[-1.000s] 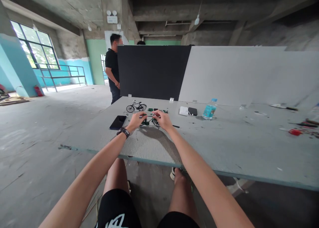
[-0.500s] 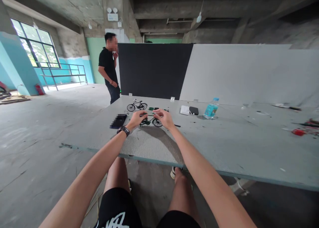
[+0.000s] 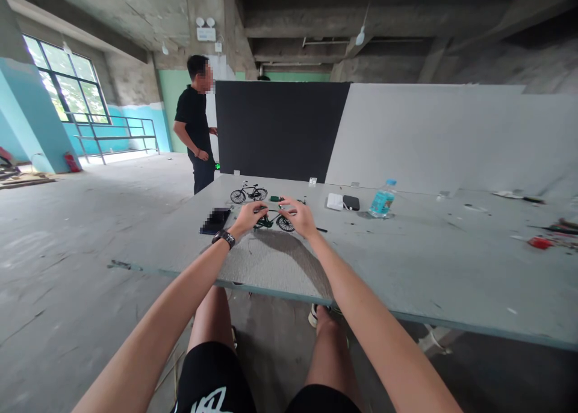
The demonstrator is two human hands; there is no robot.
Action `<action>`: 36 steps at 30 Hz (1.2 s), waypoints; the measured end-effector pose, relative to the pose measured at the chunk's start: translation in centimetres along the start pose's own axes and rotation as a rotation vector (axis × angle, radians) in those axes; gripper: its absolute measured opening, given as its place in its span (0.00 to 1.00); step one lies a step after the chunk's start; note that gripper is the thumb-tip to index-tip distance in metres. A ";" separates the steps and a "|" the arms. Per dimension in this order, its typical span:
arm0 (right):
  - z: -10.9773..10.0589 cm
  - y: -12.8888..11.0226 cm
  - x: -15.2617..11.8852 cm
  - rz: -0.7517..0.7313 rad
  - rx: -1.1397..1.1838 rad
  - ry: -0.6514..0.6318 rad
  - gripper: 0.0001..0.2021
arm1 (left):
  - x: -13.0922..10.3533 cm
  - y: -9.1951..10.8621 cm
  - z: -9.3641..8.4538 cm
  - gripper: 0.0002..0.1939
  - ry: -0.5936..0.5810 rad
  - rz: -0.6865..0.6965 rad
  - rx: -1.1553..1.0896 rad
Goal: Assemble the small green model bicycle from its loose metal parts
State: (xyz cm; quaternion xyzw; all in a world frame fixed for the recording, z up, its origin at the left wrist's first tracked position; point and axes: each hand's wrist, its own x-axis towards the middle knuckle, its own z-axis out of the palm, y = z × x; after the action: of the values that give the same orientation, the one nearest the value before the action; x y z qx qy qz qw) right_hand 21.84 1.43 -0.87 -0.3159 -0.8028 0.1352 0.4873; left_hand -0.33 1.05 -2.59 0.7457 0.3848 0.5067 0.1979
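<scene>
A green model bicycle (image 3: 265, 222) stands on the table in front of me, its spoked wheel (image 3: 285, 223) showing at the right. My left hand (image 3: 249, 216), with a dark watch on the wrist, closes on the upper left part of this bicycle and covers much of that end. Around the handlebar end is my right hand (image 3: 298, 214); thumb and forefinger look parted there, close to the bicycle. A second, black model bicycle (image 3: 248, 192) stands just behind my left hand. Beyond the fingers lies a small green piece (image 3: 274, 199), partly hidden.
A dark, blurred-out object (image 3: 215, 220) lies left of my hands. To the right are a white box (image 3: 335, 201), a black one (image 3: 351, 203) and a water bottle (image 3: 383, 200). Tools (image 3: 560, 232) lie far right. Panels (image 3: 280, 130) rise behind the table (image 3: 406, 268); a person (image 3: 194, 124) stands left.
The fingers of my right hand have spread a little at the handlebar end. My left hand stays in place. The person at the left has lowered a hand from the face.
</scene>
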 end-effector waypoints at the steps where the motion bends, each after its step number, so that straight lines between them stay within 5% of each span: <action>1: 0.0 0.0 0.0 -0.001 -0.006 0.002 0.19 | 0.0 0.0 0.0 0.13 0.005 0.001 -0.001; 16: -0.1 -0.3 0.0 0.006 -0.121 -0.084 0.21 | -0.1 0.4 -0.1 0.13 -0.015 0.003 0.018; 25: 0.5 0.2 0.2 0.040 0.014 -0.065 0.19 | -0.2 1.0 0.0 0.11 0.005 -0.047 -0.013; 36: 0.6 0.2 -0.3 0.015 -0.084 -0.065 0.20 | -0.2 1.4 -1.0 0.17 0.051 0.015 0.164</action>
State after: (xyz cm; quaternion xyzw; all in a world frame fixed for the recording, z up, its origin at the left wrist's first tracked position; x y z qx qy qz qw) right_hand 21.49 1.48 -1.51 -0.3374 -0.8208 0.1153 0.4463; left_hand -0.81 -0.08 -1.38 0.7492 0.4244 0.4936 0.1224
